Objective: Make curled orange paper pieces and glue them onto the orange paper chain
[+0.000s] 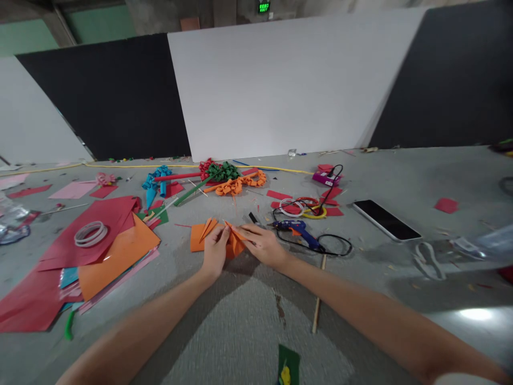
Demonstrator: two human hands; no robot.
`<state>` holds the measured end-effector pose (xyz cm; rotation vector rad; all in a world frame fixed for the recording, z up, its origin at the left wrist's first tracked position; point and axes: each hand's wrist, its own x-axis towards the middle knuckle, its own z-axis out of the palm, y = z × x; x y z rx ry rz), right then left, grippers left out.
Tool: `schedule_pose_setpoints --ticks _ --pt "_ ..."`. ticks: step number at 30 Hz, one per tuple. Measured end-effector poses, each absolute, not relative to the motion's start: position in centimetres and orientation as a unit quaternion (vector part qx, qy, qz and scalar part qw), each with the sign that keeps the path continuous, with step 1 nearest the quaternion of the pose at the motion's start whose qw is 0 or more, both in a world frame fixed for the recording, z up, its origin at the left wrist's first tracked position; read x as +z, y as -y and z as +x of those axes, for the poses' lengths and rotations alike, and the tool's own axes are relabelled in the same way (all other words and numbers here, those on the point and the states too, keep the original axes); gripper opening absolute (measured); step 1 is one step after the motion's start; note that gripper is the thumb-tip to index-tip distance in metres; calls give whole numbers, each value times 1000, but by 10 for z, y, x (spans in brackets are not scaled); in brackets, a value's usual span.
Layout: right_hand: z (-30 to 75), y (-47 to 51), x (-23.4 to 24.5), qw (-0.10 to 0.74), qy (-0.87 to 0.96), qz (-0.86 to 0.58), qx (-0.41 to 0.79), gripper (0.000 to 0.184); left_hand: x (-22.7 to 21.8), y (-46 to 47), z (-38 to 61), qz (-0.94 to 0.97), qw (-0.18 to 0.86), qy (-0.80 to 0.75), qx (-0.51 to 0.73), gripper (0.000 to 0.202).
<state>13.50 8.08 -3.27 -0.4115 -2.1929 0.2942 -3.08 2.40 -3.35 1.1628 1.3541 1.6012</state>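
Observation:
Between my two hands, low over the grey floor, is a folded piece of orange paper point(234, 247). My left hand point(215, 245) pinches its left side, thumb against fingers. On the other side my right hand point(262, 243) has its fingers closed on the same paper near the top edge. Another flat orange paper piece point(196, 239) lies under and left of my left hand. Just right of my right hand rests a blue hot glue gun point(298, 229) with a black cord. A small black-tipped item point(253, 217) lies behind my right hand.
Curled paper flowers, green point(227, 171), orange point(236, 185) and blue point(158, 179), lie behind my hands. Stacked coloured paper point(120, 256) with white tape rings point(90, 234) is at left. Rightward are a phone point(387, 220), a purple power strip point(325, 177) and a wooden stick point(319, 299).

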Motion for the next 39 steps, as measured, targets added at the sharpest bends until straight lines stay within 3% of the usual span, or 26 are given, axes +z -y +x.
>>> schedule_pose_setpoints --ticks 12,23,29,33,39 --pt "134 -75 -24 442 869 -154 159 46 -25 -19 -29 472 350 -520 620 45" --pt "135 -73 -14 482 838 -147 209 30 -23 -18 -28 482 341 -525 613 45" --pt "134 -79 -14 493 770 -210 347 25 -18 -13 -22 497 435 -477 579 43" --pt "132 -86 -17 432 733 -229 473 35 -17 -12 -22 528 445 -475 546 44" --pt "134 -91 -10 416 729 -186 510 35 -21 -13 -23 543 448 -475 527 48"
